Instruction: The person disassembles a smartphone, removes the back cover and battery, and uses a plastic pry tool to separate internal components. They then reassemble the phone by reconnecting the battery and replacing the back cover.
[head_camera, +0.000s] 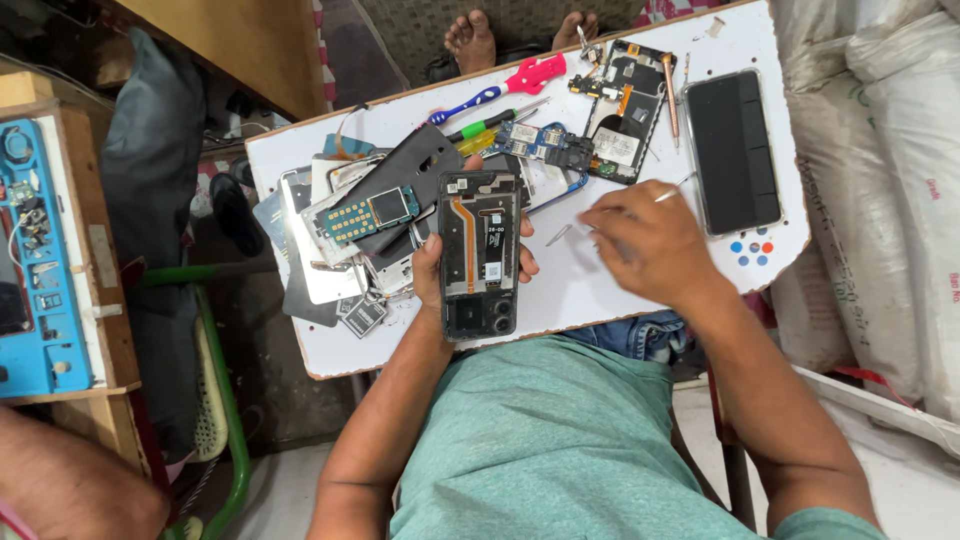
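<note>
My left hand (432, 272) holds an opened smartphone (480, 255) upright over the white board, its back cover off, with an orange flex cable and black inner frame showing. My right hand (645, 240) is blurred, to the right of the phone and just above the board (560, 300). It pinches thin metal tweezers (672, 190), whose tips stick out past the knuckles. A small metal piece (558, 235) lies on the board between the phone and that hand.
A pile of phone covers and circuit boards (360, 230) lies left of the phone. Behind are screwdrivers (500, 85), a stripped phone frame (625, 110) and a black phone (733, 150). White sacks (880, 180) stand right, a blue tool tray (35, 270) left. Someone's bare feet (470, 40) show beyond the board.
</note>
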